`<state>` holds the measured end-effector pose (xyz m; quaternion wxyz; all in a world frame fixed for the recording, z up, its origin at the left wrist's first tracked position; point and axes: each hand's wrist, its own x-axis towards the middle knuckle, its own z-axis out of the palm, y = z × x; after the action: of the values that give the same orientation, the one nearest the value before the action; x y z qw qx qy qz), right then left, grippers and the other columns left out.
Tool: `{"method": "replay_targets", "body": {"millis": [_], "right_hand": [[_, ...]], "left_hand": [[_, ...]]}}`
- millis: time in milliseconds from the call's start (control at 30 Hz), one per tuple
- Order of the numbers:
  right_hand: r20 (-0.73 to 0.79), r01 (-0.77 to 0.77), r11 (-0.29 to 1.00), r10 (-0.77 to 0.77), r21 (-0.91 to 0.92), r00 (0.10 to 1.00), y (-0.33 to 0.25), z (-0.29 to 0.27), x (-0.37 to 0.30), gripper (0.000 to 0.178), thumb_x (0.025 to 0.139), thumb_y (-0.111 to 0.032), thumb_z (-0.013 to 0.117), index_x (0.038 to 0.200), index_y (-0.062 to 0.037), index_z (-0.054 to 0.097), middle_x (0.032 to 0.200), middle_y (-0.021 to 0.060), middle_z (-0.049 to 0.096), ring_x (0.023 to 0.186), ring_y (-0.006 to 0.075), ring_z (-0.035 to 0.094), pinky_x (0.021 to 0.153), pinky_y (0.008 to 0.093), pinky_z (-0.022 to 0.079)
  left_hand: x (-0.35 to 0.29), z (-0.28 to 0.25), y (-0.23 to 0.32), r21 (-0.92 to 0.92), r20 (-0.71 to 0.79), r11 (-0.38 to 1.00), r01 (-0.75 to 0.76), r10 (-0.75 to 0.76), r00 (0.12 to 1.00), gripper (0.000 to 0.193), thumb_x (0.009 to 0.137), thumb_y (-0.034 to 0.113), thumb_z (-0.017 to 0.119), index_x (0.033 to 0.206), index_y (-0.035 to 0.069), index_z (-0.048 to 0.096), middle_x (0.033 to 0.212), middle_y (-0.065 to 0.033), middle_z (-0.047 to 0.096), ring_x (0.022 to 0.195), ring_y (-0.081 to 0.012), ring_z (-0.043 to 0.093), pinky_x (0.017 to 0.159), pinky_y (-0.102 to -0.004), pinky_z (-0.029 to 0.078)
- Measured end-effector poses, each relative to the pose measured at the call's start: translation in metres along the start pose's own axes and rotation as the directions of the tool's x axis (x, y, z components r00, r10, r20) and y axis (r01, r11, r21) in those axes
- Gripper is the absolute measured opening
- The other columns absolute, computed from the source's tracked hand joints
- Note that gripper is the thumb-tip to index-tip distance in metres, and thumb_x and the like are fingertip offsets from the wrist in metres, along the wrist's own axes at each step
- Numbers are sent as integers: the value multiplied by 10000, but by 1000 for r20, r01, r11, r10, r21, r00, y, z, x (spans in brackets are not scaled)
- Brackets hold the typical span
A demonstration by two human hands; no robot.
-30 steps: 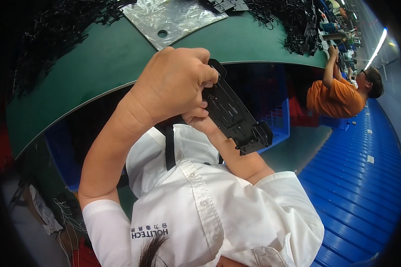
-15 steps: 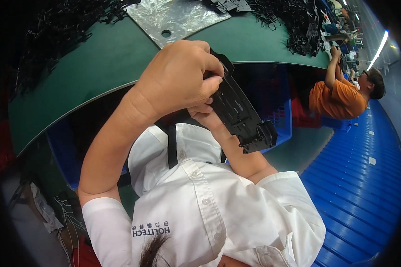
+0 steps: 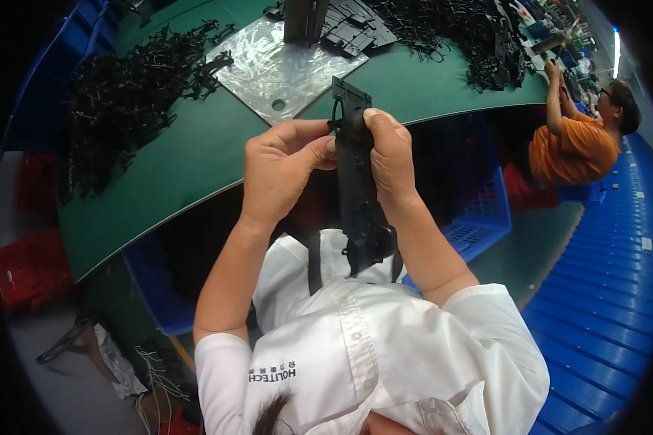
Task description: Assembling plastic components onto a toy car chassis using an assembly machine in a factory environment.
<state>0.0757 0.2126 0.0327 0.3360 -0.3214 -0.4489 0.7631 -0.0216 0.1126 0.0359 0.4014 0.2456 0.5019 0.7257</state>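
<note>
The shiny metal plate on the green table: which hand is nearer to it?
Left. The left hand is just below the metal plate's near edge; the right hand grips the long black part farther right.

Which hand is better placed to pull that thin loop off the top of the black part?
Probably the left hand. Its thumb and fingertips sit right beside the loop near the top of the black part, while the right hand wraps the part's other edge and steadies it.
</note>
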Motion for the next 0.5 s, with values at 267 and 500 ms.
{"method": "replay_targets", "body": {"millis": [267, 500], "right_hand": [[45, 198, 910, -195, -364, 980, 14, -14, 9, 222, 885, -162, 476, 918, 33, 575, 738, -11, 550, 631, 38, 464, 562, 192, 401], [106, 324, 786, -318, -527, 942, 24, -12, 1, 231, 899, -173, 484, 949, 36, 569, 722, -5, 566, 637, 41, 473, 565, 196, 399]], "left_hand": [[0, -27, -3, -219, 126, 935, 280, -257, 958, 333, 816, 101, 598, 1082, -95, 561, 931, -137, 639, 809, -172, 632, 712, -276, 527], [1, -23, -2, -239, 30, 872, 426, -432, 901, 354, 803, 277, 652, 971, -30, 599, 810, -86, 637, 721, -128, 620, 657, -246, 506]]}}
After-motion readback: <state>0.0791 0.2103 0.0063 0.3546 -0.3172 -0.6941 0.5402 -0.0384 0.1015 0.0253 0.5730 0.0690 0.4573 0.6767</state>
